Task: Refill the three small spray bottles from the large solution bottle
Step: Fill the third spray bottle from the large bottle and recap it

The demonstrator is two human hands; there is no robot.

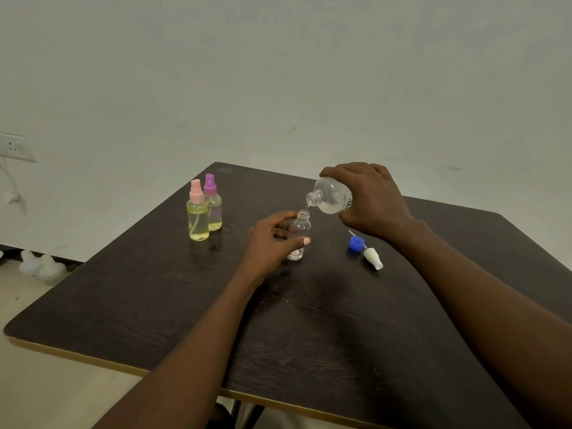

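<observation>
Your right hand (371, 201) grips the large bottle (329, 195) above the far middle of the bench (309, 320). Its label shows only the end of a dark word and some small blue print, neither readable. The bottle is tipped nearly level, its neck pointing left and down, just above the open mouth of the small bottle (300, 230). That one stands upright, your left hand (272, 243) curled round it. To the right lie a blue cap (356, 244) and a white spray top (373, 258), which is on its side. At far left a pink-topped bottle (197, 215) and a purple-topped bottle (213, 205) stand upright, holding yellow liquid.
</observation>
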